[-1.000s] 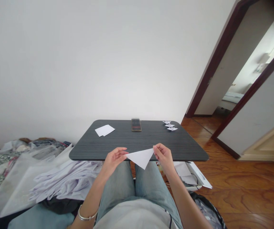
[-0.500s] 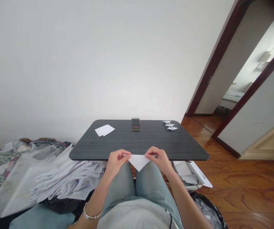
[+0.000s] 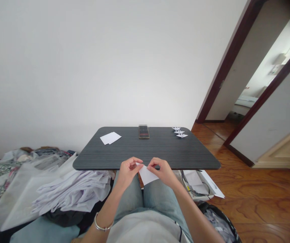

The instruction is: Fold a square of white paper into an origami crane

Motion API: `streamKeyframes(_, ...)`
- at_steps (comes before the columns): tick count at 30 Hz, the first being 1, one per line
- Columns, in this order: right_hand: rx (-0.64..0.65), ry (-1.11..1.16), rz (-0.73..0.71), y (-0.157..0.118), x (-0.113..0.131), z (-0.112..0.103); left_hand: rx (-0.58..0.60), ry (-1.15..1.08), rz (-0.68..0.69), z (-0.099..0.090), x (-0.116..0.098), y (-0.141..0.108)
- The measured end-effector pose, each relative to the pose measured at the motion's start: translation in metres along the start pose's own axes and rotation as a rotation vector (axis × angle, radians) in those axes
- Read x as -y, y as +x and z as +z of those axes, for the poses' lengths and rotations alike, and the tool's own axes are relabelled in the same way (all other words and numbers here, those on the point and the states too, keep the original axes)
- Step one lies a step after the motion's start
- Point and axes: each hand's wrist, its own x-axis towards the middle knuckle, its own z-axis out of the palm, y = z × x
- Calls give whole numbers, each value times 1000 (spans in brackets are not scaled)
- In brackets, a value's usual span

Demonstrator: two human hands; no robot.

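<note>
Between my two hands is a small white piece of paper (image 3: 148, 176), hanging at the table's front edge above my lap. My left hand (image 3: 129, 170) pinches its upper left corner between thumb and fingers. Along the upper edge, my right hand (image 3: 161, 170) grips the paper with thumb and forefinger, close to the left fingertips. On the dark table (image 3: 124, 153) lie white paper sheets (image 3: 110, 138) at the back left, overlapping one another. Several small folded white paper cranes (image 3: 180, 132) stand in a row at the back right.
A phone (image 3: 144, 131) is at the table's back middle, near the wall. White cloth (image 3: 74, 192) and other fabrics are heaped left of the table. On the floor at the right are a white box (image 3: 198, 185) and a black plastic bag (image 3: 218, 219).
The paper has turned from a point-down triangle to a tilted shape with a broad lower edge. My hands have come closer together.
</note>
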Motion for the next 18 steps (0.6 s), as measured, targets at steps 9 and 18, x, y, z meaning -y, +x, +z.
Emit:
streamKeyframes(9, 30, 67, 35, -7, -5, -12, -41, -115, -51, -20, -6, 2)
streamKeyframes(18, 31, 98, 39, -9, -14, -21, -123, -198, -82, -29, -16, 0)
